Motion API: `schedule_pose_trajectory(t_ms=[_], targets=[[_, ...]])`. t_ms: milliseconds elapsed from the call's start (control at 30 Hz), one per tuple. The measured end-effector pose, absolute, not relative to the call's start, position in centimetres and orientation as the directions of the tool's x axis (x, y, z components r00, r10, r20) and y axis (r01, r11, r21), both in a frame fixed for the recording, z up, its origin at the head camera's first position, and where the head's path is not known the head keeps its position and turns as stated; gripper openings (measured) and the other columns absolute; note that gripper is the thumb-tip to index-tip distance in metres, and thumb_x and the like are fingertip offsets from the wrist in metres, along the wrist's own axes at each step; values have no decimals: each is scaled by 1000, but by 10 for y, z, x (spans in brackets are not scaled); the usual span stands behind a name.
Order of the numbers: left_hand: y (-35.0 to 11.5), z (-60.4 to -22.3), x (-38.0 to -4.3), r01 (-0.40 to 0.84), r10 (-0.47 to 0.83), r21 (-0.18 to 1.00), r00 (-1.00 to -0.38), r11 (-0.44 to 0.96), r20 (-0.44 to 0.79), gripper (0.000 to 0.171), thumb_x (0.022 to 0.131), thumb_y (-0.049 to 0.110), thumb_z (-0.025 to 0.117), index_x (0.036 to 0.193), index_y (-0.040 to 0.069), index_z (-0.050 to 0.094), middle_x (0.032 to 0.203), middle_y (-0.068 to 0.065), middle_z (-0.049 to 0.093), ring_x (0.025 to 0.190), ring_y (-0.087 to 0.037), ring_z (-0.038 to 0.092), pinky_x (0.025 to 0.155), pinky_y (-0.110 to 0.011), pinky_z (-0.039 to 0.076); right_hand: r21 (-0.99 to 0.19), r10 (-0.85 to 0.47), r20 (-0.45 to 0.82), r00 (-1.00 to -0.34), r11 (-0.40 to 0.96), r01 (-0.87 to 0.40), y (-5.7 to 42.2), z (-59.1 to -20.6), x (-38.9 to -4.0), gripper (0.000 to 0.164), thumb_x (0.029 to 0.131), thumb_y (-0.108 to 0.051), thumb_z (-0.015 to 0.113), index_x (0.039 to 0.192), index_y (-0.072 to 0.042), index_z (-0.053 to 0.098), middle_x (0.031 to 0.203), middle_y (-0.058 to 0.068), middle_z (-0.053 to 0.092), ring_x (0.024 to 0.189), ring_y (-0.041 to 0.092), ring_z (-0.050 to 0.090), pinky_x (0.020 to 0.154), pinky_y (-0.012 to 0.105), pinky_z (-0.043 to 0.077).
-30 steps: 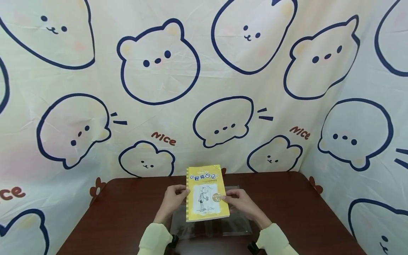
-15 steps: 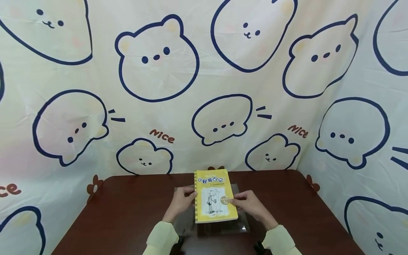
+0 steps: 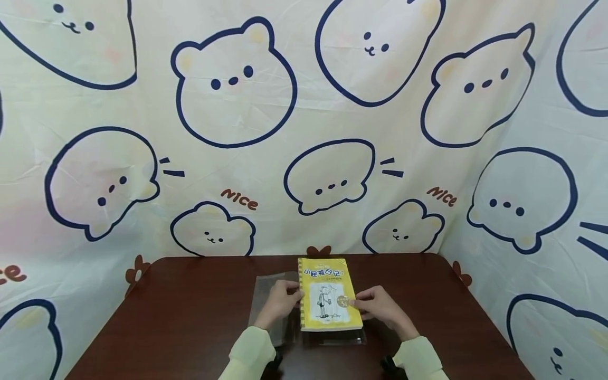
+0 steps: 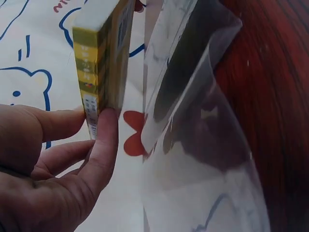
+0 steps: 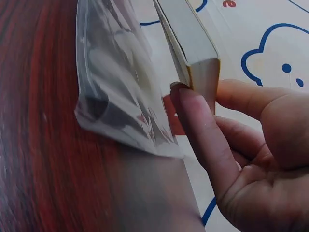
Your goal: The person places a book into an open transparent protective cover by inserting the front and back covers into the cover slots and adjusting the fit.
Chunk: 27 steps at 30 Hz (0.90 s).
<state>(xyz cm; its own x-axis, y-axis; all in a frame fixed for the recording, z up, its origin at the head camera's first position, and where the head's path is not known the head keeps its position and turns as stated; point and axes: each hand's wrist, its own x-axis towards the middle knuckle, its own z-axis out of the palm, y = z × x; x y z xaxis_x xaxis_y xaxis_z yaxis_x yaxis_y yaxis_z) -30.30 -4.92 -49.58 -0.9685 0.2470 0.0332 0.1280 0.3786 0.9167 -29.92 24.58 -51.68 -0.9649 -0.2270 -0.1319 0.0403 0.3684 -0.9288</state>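
Observation:
A yellow paperback book with a cartoon figure on its cover is held up above the table, cover toward the head camera. My left hand pinches its spine edge; in the left wrist view the thumb and fingers close on the spine. My right hand pinches the opposite edge, and the right wrist view has the page block of the book between thumb and fingers. Beneath the book lies a clear plastic sleeve, partly hidden by the book and left hand; the wrist views show the sleeve apart from the book.
The dark reddish-brown table reaches back to a fabric backdrop printed with bear outlines. Another part of the backdrop stands along the right side. Dark wrist straps show at the sleeve cuffs.
Both hands have shifted the book to the right and slightly lower in the head view. More of the plastic sleeve now shows to the left of the book. Both grips stay the same.

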Motion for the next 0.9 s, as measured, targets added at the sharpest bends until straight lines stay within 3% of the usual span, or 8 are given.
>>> schedule_pose_trajectory(t_ms=[733,900], targets=[[-25,-508,-295,116,136,864,-989,490,55,26,94,2,69,116,-14,68,89,-16,71,68,-18,62,56,-30,48,-867,-120,-152,-981,493,74,251,-525,-294,29,90,-14,79,108,9,76,92,13,78,78,20,76,68,37,63],[-27,-510,-296,83,128,884,-991,460,26,29,94,1,68,118,-15,67,94,-20,72,69,-20,64,56,-31,48,-852,-84,-143,-986,517,80,247,-525,-293,27,89,-13,79,105,8,77,89,12,78,74,19,75,65,34,62]])
